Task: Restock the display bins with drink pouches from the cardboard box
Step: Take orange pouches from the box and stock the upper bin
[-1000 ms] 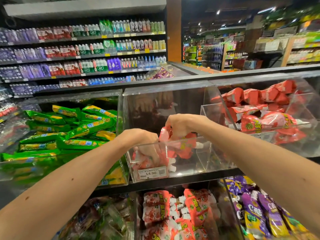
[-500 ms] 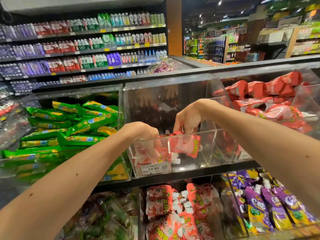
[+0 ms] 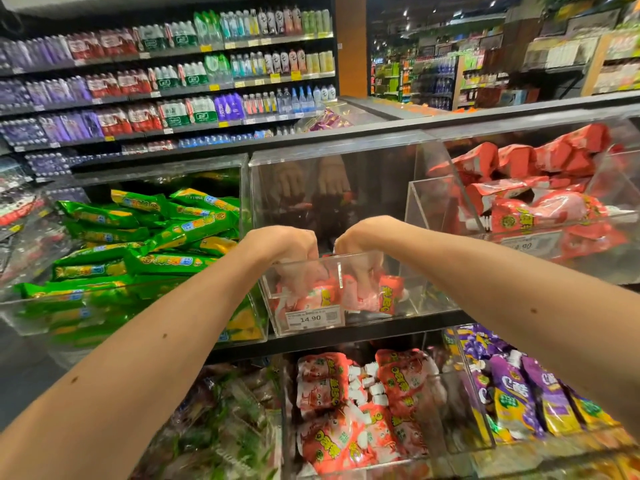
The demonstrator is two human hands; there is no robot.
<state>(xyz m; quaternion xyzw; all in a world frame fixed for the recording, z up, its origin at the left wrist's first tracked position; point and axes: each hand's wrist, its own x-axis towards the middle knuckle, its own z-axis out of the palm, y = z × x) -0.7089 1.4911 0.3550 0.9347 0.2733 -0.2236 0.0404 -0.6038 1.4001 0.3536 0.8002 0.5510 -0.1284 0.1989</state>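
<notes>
**Both hands down in the centre bin, on the red pouches**

Nearest, lower tier: a clear bin of red pouches with white caps (image 3: 346, 410), and a bin of purple pouches (image 3: 512, 393) just to its right. The packs in the lower left bin (image 3: 225, 427) are too dim to identify.

Upper tier, centre: both forearms reach forward to the centre bin (image 3: 419, 292), a clear acrylic one with a price label (image 3: 313, 318) reading 14.90 on its front wall. The left hand (image 3: 287, 247) and right hand (image 3: 360, 237) sit side by side at the front rim, wrists above it and fingers bent down inside. The fingers touch the few red drink pouches (image 3: 325, 296) lying low at the bin's front. Seen through the acrylic, I cannot tell whether either hand pinches a pouch or only rests on it.

Either side: green pouches (image 3: 156, 244) are heaped in the left bin, and red pouches (image 3: 536, 202) are piled high in the right bin.

Far: wall shelves of bottled drinks (image 3: 173, 81), with store aisles to the right.
</notes>
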